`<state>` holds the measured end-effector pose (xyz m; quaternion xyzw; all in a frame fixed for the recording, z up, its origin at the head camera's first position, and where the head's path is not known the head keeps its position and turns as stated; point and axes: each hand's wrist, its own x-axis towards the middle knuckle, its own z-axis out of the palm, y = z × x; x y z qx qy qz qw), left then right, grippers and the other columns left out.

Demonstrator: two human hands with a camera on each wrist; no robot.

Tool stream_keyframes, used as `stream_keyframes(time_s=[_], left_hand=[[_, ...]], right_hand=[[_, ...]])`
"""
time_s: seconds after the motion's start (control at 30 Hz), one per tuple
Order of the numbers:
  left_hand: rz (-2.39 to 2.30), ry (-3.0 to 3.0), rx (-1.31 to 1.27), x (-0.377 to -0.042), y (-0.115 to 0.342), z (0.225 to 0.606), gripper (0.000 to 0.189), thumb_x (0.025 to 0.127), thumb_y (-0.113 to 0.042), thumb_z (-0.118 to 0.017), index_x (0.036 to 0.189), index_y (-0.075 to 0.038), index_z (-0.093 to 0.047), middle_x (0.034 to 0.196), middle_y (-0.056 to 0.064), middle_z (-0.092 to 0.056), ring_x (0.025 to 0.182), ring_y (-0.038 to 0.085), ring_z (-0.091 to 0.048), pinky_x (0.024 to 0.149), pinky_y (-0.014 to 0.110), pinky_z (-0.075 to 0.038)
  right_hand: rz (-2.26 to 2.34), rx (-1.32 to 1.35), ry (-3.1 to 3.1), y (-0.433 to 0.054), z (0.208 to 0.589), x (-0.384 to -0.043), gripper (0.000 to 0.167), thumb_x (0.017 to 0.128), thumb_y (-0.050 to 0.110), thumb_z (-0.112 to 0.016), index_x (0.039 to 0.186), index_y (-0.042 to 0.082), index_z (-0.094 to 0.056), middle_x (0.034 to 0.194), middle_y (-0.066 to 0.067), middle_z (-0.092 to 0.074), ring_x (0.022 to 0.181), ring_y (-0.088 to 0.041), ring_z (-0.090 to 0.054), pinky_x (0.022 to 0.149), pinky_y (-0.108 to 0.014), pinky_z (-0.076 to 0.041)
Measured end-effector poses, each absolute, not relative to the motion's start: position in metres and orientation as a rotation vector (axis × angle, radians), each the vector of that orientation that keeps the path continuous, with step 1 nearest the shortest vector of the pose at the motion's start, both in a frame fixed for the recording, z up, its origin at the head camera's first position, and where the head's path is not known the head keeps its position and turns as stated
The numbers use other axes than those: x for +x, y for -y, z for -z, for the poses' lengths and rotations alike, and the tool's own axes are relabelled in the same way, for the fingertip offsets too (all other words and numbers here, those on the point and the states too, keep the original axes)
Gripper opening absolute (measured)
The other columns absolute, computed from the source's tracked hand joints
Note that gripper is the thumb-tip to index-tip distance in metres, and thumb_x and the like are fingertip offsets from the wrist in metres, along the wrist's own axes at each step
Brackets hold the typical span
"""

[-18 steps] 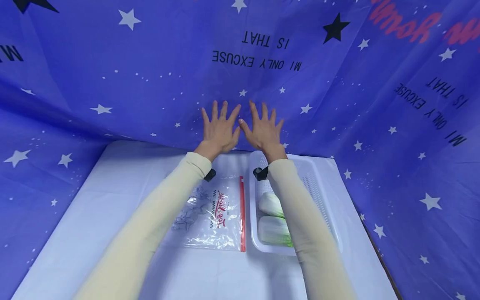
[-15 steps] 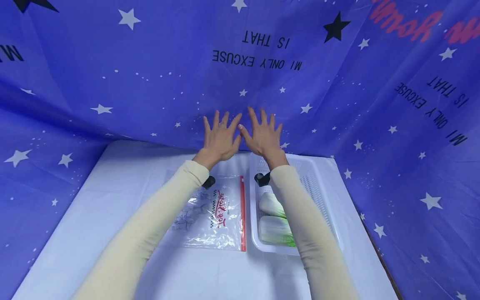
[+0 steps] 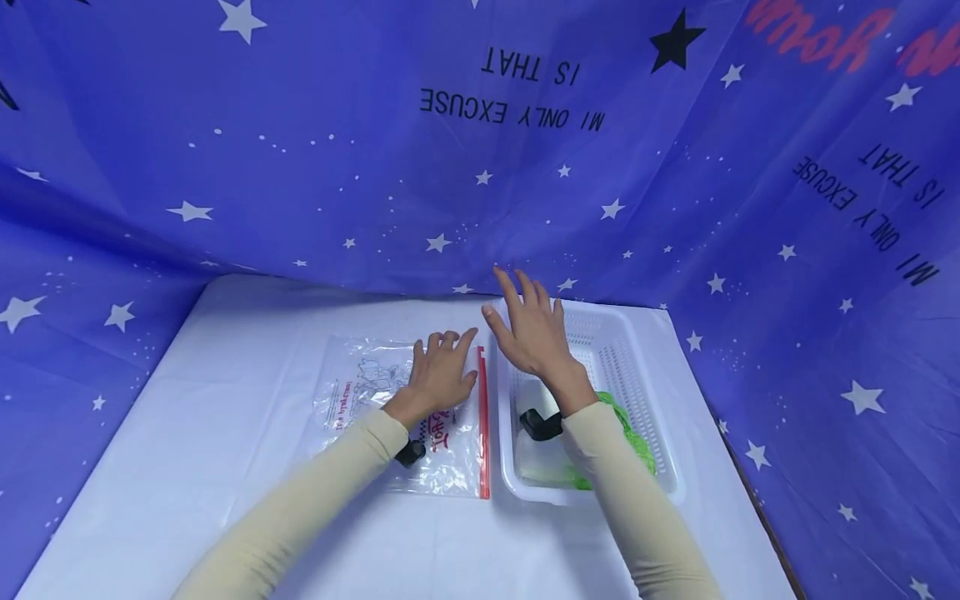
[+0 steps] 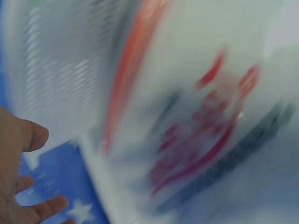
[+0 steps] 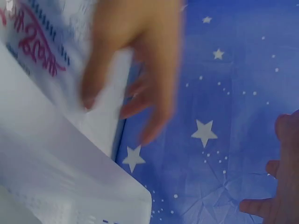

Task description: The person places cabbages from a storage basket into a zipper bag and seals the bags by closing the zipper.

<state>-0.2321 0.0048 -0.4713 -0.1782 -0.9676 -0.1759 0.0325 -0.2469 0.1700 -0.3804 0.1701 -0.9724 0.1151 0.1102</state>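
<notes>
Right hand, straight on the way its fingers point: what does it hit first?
Likely the blue star-print curtain. In the head view the right hand points up and slightly left at it, with nothing visible between. Depth is unclear, so I can't tell how much gap is left.

Both arms reaching forward, forearms (image 3: 300,508) slanting inward, cream sleeves (image 3: 641,504) ending just short of bare wrists (image 3: 407,408). Left hand (image 3: 437,375) nearer body, back up, fingers (image 3: 462,342) spread and gently bent, thumb (image 3: 468,382) out toward other side. Right hand (image 3: 536,340) farther forward, back up too, fingers (image 3: 507,287) longer stretched, slightly fanned, thumb standing wide, angled leftward. Hands near each other, well short of touching.
</notes>
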Motion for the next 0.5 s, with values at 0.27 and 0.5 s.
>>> stream_keyframes(time_s=[0.27,0.5], left_hand=[[0.483,2.978,-0.448,-0.216,-0.037,0.521,0.054,0.08,-0.049,-0.072,0.115,-0.01,-0.059,0.102,0.012,-0.059,0.094,0.034,-0.054,0.073,0.049,-0.044],[0.533,3.106,-0.332,-0.206,-0.048,0.535,0.058,0.075,-0.051,-0.071,0.11,-0.007,-0.06,0.101,0.014,-0.056,0.094,0.035,-0.052,0.071,0.05,-0.045]], right_hand=[[-0.597,0.54,2.814,-0.177,0.392,-0.221,0.06,0.103,0.053,-0.03,0.156,0.027,-0.024,0.155,-0.015,-0.03,0.138,-0.042,-0.031,0.102,-0.07,-0.021],[-0.753,0.618,2.734,-0.182,0.395,-0.215,0.054,0.104,0.041,-0.037,0.153,0.019,-0.033,0.152,-0.013,-0.037,0.138,-0.032,-0.035,0.102,-0.063,-0.028]])
